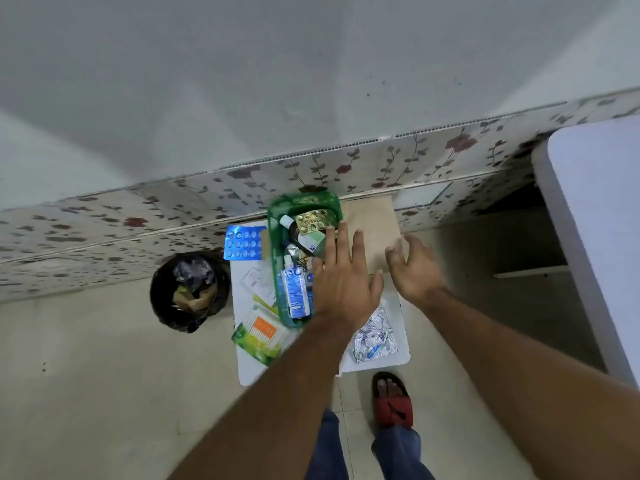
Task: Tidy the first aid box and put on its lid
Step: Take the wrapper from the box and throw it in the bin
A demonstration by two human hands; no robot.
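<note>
The green first aid box [277, 216] stands open on a small white table [247, 370], holding a dark bottle [298, 237], a gold blister pack [316, 220] and a blue-labelled bottle [296, 292]. My left hand [343, 282] hovers flat over the box's right side, fingers spread and holding nothing. Just to the right, my right hand [414, 268] is open above a beige board [375, 223] that may be the lid. A blue blister pack [243, 242], a cotton bud pack [261, 332] and silver foil strips [375, 336] lie on the table outside the box.
A black bin [188, 291] with rubbish stands on the floor left of the table. A flowered wall panel [346, 168] runs behind. A white surface [595, 216] juts in at the right. My foot in a red sandal [393, 400] is below the table.
</note>
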